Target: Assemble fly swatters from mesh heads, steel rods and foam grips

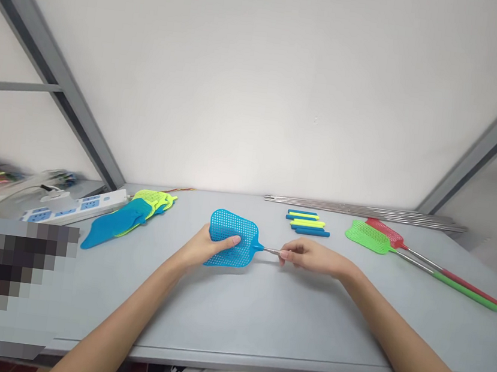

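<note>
A blue fly swatter head (pixel 243 252), square and perforated, is raised a little above the grey table. My left hand (pixel 207 246) grips its left edge, thumb across the mesh and the other fingers behind. From the neck on its right a thin metal rod (pixel 271 251) runs into my right hand (pixel 301 255), which pinches it between thumb and fingers. How far the rod reaches past those fingers is hidden. Behind my right hand lie several blue and yellow handle sleeves (pixel 308 223) in a small pile.
On the left, blue and yellow swatter heads (pixel 124 219) lie stacked beside a white power strip (pixel 83 205). Metal rods (pixel 363 212) rest along the back wall. Complete green (pixel 371 237) and red fly swatters (pixel 390 232) lie at right. The table's front edge (pixel 254 360) runs beneath my forearms.
</note>
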`<action>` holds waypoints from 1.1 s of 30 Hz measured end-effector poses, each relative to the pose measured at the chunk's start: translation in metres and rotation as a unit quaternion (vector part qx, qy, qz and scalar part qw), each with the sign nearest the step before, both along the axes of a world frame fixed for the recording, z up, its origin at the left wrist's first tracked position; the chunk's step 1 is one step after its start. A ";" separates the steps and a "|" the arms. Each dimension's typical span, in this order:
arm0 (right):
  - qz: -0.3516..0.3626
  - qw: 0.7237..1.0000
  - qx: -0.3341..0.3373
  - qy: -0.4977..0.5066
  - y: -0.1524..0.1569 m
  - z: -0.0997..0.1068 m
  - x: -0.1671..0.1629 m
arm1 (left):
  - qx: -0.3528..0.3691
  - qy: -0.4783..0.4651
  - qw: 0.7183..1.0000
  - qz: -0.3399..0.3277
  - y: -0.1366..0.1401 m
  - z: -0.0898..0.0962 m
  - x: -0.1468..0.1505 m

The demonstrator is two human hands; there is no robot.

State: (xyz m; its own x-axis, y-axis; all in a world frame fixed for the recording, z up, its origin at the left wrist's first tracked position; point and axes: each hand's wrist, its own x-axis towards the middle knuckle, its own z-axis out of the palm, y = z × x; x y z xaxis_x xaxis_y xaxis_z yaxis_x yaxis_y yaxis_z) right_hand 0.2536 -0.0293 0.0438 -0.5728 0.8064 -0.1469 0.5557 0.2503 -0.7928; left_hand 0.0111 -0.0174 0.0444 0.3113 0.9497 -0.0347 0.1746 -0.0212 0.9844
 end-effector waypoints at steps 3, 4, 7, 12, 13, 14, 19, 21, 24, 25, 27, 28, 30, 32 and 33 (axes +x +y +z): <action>0.006 0.999 -0.036 0.012 0.002 -0.002 0.001 | 0.028 0.016 0.999 0.009 -0.001 -0.001 0.002; 0.010 0.999 -0.050 0.018 0.003 -0.002 0.002 | 0.032 0.018 0.999 0.009 -0.002 -0.001 0.003; 0.016 0.996 -0.079 0.033 0.005 -0.004 0.004 | 0.039 0.012 0.999 0.012 -0.003 -0.003 0.004; 0.027 0.996 -0.074 0.039 0.006 -0.003 0.007 | 0.042 -0.009 0.999 0.004 -0.004 -0.010 0.005; 0.029 0.996 -0.071 0.037 0.006 -0.003 0.008 | 0.042 -0.011 0.999 0.000 -0.004 -0.011 0.006; 0.029 0.997 -0.069 0.035 0.006 -0.003 0.008 | 0.042 -0.011 0.999 -0.002 -0.004 -0.012 0.007; 0.021 0.997 -0.070 0.025 0.007 -0.004 0.009 | 0.050 -0.005 0.999 0.011 -0.007 -0.015 0.010; 0.018 0.997 -0.072 0.025 0.008 -0.004 0.009 | 0.057 -0.005 0.998 0.013 -0.007 -0.016 0.011; 0.015 0.997 -0.076 0.025 0.008 -0.004 0.010 | 0.064 0.003 0.998 0.012 -0.007 -0.018 0.011; 0.017 0.996 -0.078 0.025 0.008 -0.003 0.010 | 0.068 0.006 0.998 0.011 -0.007 -0.019 0.010; 0.024 0.996 -0.083 0.028 0.008 -0.003 0.010 | 0.075 0.010 0.997 0.004 -0.007 -0.020 0.010; 0.026 0.995 -0.088 0.029 0.007 -0.002 0.011 | 0.080 0.011 0.997 0.000 -0.007 -0.021 0.010; 0.026 0.994 -0.099 0.031 0.007 -0.002 0.011 | 0.089 0.015 0.996 -0.008 -0.007 -0.022 0.010; 0.024 0.993 -0.112 0.033 0.007 -0.002 0.012 | 0.096 0.018 0.995 -0.012 -0.007 -0.022 0.011; 0.024 0.992 -0.118 0.033 0.008 -0.002 0.012 | 0.098 0.019 0.995 -0.013 -0.007 -0.022 0.011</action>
State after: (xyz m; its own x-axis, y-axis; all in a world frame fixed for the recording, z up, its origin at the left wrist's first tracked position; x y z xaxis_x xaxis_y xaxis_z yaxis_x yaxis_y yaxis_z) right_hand 0.2656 -0.0217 0.0417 -0.6243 0.7257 -0.2891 0.4921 0.0780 -0.8671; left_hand 0.0219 -0.0246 0.0221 0.3376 0.9311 0.1385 0.2092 -0.2176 0.9533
